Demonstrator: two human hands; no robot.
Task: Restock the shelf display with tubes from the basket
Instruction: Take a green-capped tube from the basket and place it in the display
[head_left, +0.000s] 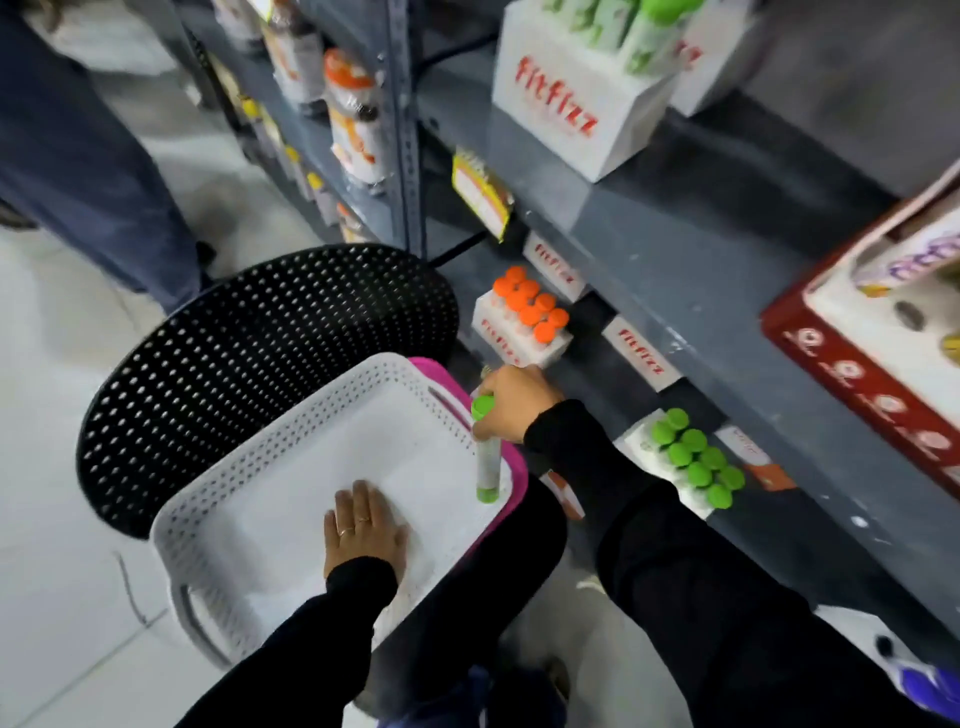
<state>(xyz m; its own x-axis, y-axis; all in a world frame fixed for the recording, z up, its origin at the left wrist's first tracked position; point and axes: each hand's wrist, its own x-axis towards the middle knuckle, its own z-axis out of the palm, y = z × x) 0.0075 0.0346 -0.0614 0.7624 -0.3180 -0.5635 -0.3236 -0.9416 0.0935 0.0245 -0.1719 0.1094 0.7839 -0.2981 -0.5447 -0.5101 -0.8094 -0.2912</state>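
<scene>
A green-capped tube (487, 457) is standing almost upright at the right edge of the white perforated basket (291, 457), with its lower end inside the basket. The right hand (511, 402) is holding it near the cap, its grip closing around the upper part of the tube. The left hand (363, 525) is lying flat on the basket floor, the fingers spread and holding nothing. The white basket is sitting inside a pink one (511, 467), and both are resting on a black perforated chair (249, 353). To the right, on the low grey shelf (701, 291), a white display box with green-capped tubes (693, 457) is standing near a box with orange-capped tubes (530, 309). Another person's leg in dark trousers (104, 171) is showing at the upper left
</scene>
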